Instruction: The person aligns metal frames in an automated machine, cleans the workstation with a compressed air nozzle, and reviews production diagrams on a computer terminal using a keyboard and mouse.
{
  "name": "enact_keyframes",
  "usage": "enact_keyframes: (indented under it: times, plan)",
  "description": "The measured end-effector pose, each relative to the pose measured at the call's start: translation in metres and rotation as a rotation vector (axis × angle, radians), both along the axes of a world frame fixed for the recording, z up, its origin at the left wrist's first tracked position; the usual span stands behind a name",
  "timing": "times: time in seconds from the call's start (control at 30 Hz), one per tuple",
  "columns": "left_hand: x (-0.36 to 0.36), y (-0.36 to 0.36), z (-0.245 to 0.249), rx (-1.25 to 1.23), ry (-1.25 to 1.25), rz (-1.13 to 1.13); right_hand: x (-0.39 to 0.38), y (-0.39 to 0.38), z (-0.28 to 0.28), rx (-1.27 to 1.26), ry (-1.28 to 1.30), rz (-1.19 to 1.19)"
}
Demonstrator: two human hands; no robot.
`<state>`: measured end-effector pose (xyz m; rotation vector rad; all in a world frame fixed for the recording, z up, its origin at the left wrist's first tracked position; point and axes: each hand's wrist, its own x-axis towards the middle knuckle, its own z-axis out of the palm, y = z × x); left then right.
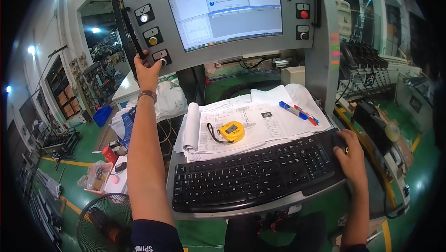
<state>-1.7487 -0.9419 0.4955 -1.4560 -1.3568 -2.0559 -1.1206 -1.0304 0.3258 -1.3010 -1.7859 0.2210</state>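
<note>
My left hand [148, 73] grips the lower left edge of a grey control panel [232, 51], its thumb on a white push button [162, 62]. A yellow button [153, 41] and a lit white one [144, 18] sit above it. On the panel's screen [223, 24] a small dialog box is open. My right hand [351, 157] curls over a dark computer mouse [346, 150], mostly hidden, at the keyboard's right end. The black keyboard [251, 173] lies on a shelf below the panel. Behind it, a yellow tape measure [232, 131] rests on printed drawings [260, 122].
Blue and red pens [299, 111] lie on the papers. At lower left stand a fan [104, 224] and a pink basket [98, 177]. A blue bin [102, 116] sits farther back. Machinery [367, 73] stands to the right. A red button [304, 14] is on the panel's right side.
</note>
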Motion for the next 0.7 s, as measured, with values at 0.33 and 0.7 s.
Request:
enact_keyframes:
  times: [0.33, 0.7]
  plan:
    - [0.0007, -0.0003, -0.0005, 0.009, 0.008, -0.015, -0.0006, -0.0007, 0.001, -0.016, -0.005, -0.006]
    - [0.0027, -0.001, -0.0002, 0.007, 0.0, -0.005, 0.0018, -0.0003, -0.001, 0.042, 0.013, 0.025]
